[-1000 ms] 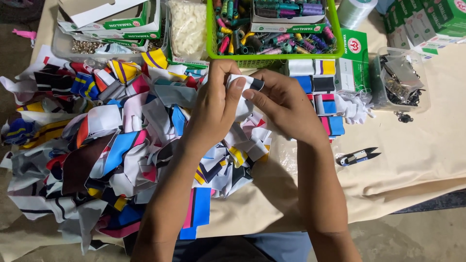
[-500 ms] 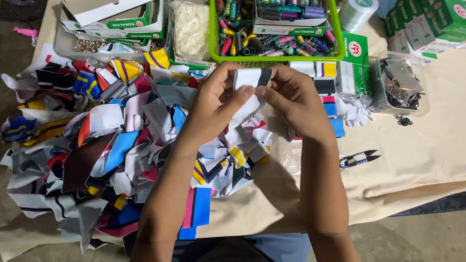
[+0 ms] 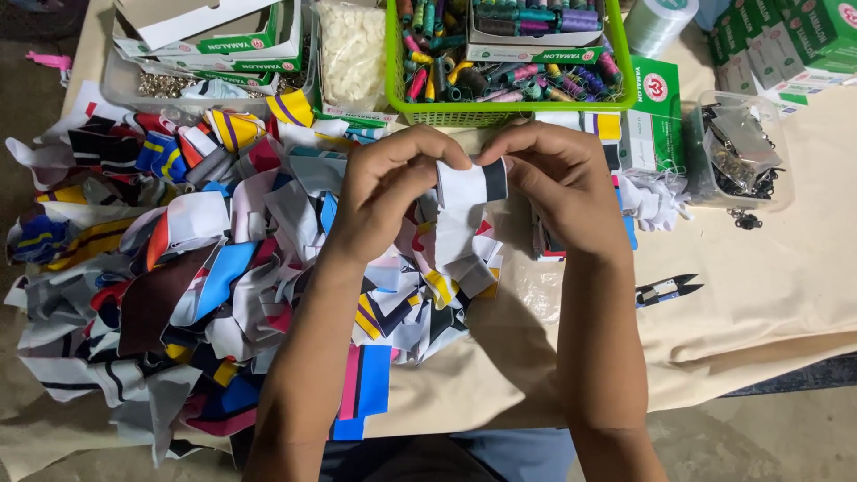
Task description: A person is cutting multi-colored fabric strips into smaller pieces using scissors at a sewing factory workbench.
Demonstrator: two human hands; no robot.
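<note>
My left hand (image 3: 388, 192) and my right hand (image 3: 558, 178) together hold a folded white fabric strip with a dark band (image 3: 469, 189) above the cloth-covered table (image 3: 786, 268). Fingers of both hands pinch its top edge, and its lower end hangs down toward the pile. Below and to the left lies a big heap of coloured fabric scraps (image 3: 196, 277) in white, blue, red, yellow and dark tones.
A green basket of thread spools (image 3: 513, 54) stands at the back. Green and white boxes (image 3: 214, 36), a bag of white bits (image 3: 350, 49), a clear tub of metal parts (image 3: 736, 152) and small thread snips (image 3: 665, 290) lie around. A thread cone (image 3: 656, 22) sits far right.
Both hands shifted slightly toward me and unfolded the strip, which now hangs lower between them. The camera view moved a little.
</note>
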